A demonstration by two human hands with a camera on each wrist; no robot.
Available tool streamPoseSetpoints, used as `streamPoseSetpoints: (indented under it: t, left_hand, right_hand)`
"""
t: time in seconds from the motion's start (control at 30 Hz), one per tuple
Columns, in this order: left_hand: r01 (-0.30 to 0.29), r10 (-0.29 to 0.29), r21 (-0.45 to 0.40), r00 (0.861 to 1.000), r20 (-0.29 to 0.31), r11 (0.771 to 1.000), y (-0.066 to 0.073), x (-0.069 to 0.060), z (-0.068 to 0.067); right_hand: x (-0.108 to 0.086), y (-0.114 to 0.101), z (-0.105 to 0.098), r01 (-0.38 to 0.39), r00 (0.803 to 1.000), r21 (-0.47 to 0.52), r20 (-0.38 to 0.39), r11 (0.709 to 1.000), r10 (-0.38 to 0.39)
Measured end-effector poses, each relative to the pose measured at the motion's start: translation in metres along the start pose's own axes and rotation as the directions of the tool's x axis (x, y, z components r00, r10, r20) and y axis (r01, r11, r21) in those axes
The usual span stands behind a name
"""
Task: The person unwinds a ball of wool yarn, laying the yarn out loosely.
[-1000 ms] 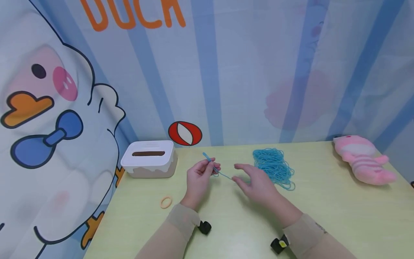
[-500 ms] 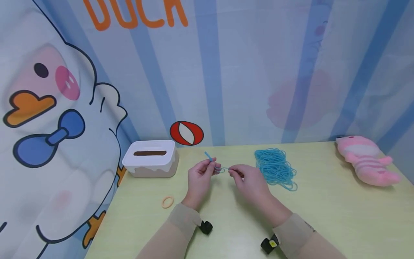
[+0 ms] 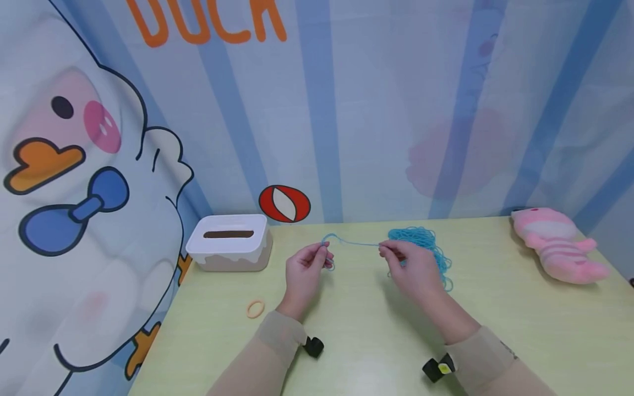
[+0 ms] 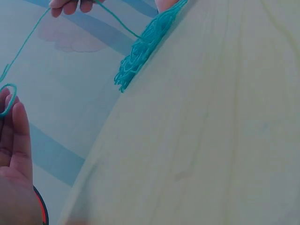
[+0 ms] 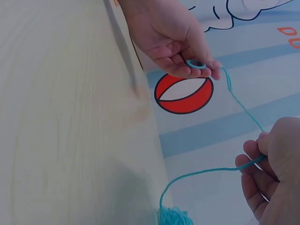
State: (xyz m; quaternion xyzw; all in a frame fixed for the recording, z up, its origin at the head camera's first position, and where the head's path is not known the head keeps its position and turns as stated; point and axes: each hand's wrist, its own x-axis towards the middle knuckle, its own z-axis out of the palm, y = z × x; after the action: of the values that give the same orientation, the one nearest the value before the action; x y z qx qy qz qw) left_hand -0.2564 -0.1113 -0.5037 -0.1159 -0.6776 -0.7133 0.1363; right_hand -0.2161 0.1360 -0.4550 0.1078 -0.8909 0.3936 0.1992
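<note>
My left hand (image 3: pixel 303 278) pinches light blue yarn (image 3: pixel 359 243) between thumb and index finger, left of the table's middle. A small loop of yarn (image 5: pixel 196 63) hangs by its other fingers, plain in the right wrist view. My right hand (image 3: pixel 416 269) pinches the same strand farther right, and the stretch between the hands is pulled nearly straight. From the right hand the strand (image 5: pixel 201 172) runs down to a loose yarn heap (image 3: pixel 413 235), which this hand partly covers in the head view. Close to the left fingertips the yarn looks thicker or doubled (image 5: pixel 228 78).
A white and beige tissue box (image 3: pixel 230 247) stands at the back left. An orange ring (image 3: pixel 255 309) lies left of my left forearm. A pink plush toy (image 3: pixel 559 245) lies at the table's right end. Behind the table (image 3: pixel 366 352) hangs a printed cloth (image 3: pixel 371 110).
My right hand closed on the strand near the left hand, then drew it right and up. The upright yarn end above the left hand now bends toward the right. The left hand barely moved.
</note>
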Motion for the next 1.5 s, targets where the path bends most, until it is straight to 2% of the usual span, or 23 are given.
streamPoseSetpoints:
  t: [0.2, 0.4, 0.63, 0.77, 1.0, 1.17, 1.3, 1.33, 1.4, 1.5]
  left_hand:
    - [-0.011, 0.011, 0.013, 1.0, 0.014, 1.0, 0.001, 0.001, 0.0]
    - [0.01, -0.01, 0.014, 1.0, 0.013, 1.0, -0.001, 0.001, 0.0]
    - [0.008, -0.007, -0.038, 0.999, 0.034, 0.999, -0.004, 0.0, 0.0]
    - [0.015, -0.014, -0.049, 1.0, 0.019, 0.999, -0.005, 0.001, 0.0]
    - [0.02, -0.018, 0.032, 0.998, -0.054, 0.999, -0.001, 0.001, 0.0]
    - [0.012, -0.009, 0.049, 0.998, -0.061, 0.999, 0.001, 0.0, 0.0]
    - [0.015, -0.014, 0.045, 0.999, -0.032, 0.999, -0.002, -0.001, 0.0]
    - [0.017, -0.016, 0.044, 1.0, -0.021, 0.999, -0.003, -0.001, 0.0]
    - [0.018, -0.018, 0.05, 1.0, -0.007, 0.999, -0.004, -0.001, -0.001]
    - [0.017, -0.017, 0.064, 1.0, 0.004, 0.998, -0.005, -0.001, -0.002]
  right_hand:
    - [-0.004, 0.018, -0.024, -0.008, 0.999, -0.033, -0.05, 0.999, 0.007]
    - [-0.011, 0.032, -0.039, -0.012, 0.994, -0.069, -0.106, 0.998, 0.005]
    - [-0.017, 0.043, -0.048, -0.037, 0.994, -0.09, -0.104, 0.995, 0.027]
    - [-0.023, 0.049, -0.055, -0.094, 0.993, -0.097, -0.076, 0.991, 0.086]
    - [-0.029, 0.069, -0.073, -0.185, 0.983, -0.151, -0.011, 0.971, 0.185]
    - [-0.03, 0.083, -0.078, -0.221, 0.96, -0.253, 0.117, 0.942, 0.256]
    - [-0.031, 0.086, -0.072, -0.198, 0.942, -0.326, 0.196, 0.924, 0.271]
    - [-0.031, 0.084, -0.069, -0.193, 0.944, -0.333, 0.194, 0.923, 0.267]
    - [-0.03, 0.077, -0.061, -0.172, 0.959, -0.328, 0.159, 0.929, 0.234]
    - [-0.026, 0.056, -0.042, -0.095, 0.989, -0.257, 0.083, 0.962, 0.12]
